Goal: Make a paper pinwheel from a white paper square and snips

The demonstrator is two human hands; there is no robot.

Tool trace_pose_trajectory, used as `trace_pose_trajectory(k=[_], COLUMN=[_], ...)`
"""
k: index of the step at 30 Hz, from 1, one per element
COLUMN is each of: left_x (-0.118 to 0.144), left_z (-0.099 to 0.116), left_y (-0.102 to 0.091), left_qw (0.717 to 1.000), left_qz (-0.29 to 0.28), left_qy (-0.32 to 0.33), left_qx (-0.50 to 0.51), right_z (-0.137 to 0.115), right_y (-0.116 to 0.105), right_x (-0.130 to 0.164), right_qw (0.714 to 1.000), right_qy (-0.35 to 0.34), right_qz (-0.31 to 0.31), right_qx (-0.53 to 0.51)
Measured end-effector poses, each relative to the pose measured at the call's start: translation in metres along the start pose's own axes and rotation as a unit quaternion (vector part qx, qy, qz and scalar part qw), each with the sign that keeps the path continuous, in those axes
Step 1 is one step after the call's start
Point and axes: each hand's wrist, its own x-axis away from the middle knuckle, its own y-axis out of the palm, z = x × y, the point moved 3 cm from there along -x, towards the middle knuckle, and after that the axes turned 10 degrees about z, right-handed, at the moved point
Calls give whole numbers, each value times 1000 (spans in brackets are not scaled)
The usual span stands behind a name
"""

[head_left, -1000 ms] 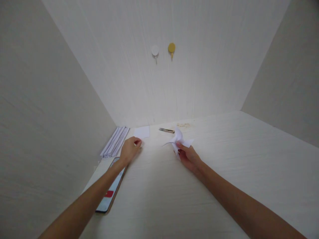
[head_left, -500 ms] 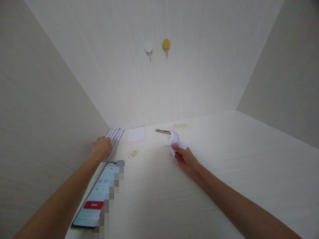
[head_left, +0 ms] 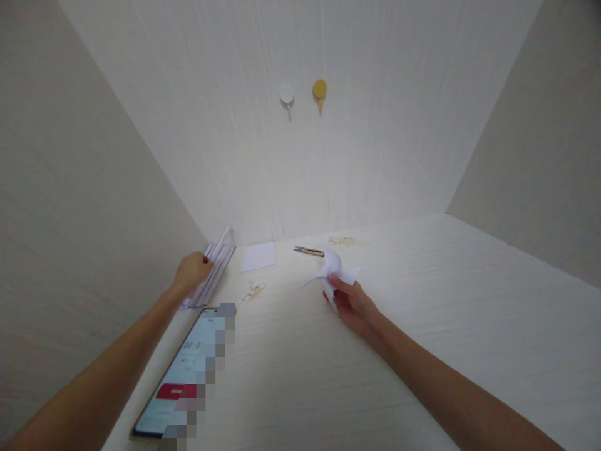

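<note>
A white paper pinwheel [head_left: 332, 262] with curled blades is pinched at its middle between the thumb and fingers of my right hand [head_left: 354, 305]. At the left wall, my left hand [head_left: 193, 270] has its fingers closed on a thin white rolled paper stick [head_left: 224, 238], whose far end tilts up above the others. Beneath it lie several similar white paper sticks [head_left: 213, 282], side by side on the table. My left fingers partly cover the near part of the lifted stick.
A phone [head_left: 181, 369] showing a timer lies near the left arm. Thread snips [head_left: 308, 251] and a square white paper sheet [head_left: 258, 257] lie toward the back wall. Brownish marks [head_left: 253, 290] show on the table [head_left: 422, 300]. A white hook [head_left: 286, 95] and a yellow hook [head_left: 320, 91] are on the wall.
My left hand has closed on one paper stick and raised its far end off the bundle. My right hand still holds the pinwheel; the view has shifted slightly.
</note>
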Motion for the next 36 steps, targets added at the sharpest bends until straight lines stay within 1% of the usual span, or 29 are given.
trace_pose_trajectory(k=[1,2,4,5,6,7,8,9,10,11,13,16,20,22,24,27,29,31,33,36], left_x=[6,16,46,64,85,105,124,140,154,166,182,192,198,199,198,191,185,178,174,169], left_z=[7,16,36,46,57,66,75,83,89,95,102,106,106,107,110,119,126,130,132,133], left_y=[0,1,9,16,23,31,37,43,48,51,54,54,54,56,59,65,69,74,77,81], left_qw=[999,992,962,902,832,773,728,698,674,656,632,613,593,585,583,594,612,638,653,668], left_qz=[-15,-45,-114,-181,-250,-309,-351,-384,-415,-442,-490,-534,-579,-588,-580,-538,-497,-443,-396,-327], left_qy=[-6,-13,-10,-54,-95,-124,-135,-141,-139,-133,-120,-110,-98,-92,-93,-122,-128,-136,-131,-101], left_qx=[42,115,248,387,485,540,573,588,595,598,589,572,551,551,562,586,601,615,632,661], right_z=[0,-1,-1,-2,-3,-4,-5,-6,-7,-8,-10,-9,-7,-6,-6,-3,-1,2,4,5], right_y=[-1,-2,-4,-6,-7,-8,-10,-11,-11,-12,-12,-12,-11,-10,-8,-5,-5,-6,-6,-6], right_x=[0,0,-1,-1,-2,-3,-4,-5,-5,-6,-7,-8,-9,-9,-7,-5,-3,-2,-2,-1], right_qw=[1000,1000,999,998,998,997,997,997,997,997,997,997,999,999,999,999,999,996,991,985], right_qy=[5,12,26,29,31,29,25,20,13,5,-8,-8,-4,-12,-23,-23,-3,16,26,23], right_qz=[2,5,8,6,2,-3,-8,-14,-20,-26,-36,-37,-10,-7,-14,-23,-39,-58,-82,-116], right_qx=[-7,-14,-37,-49,-60,-68,-73,-75,-74,-74,-74,-61,-39,-35,-23,5,35,68,102,127])
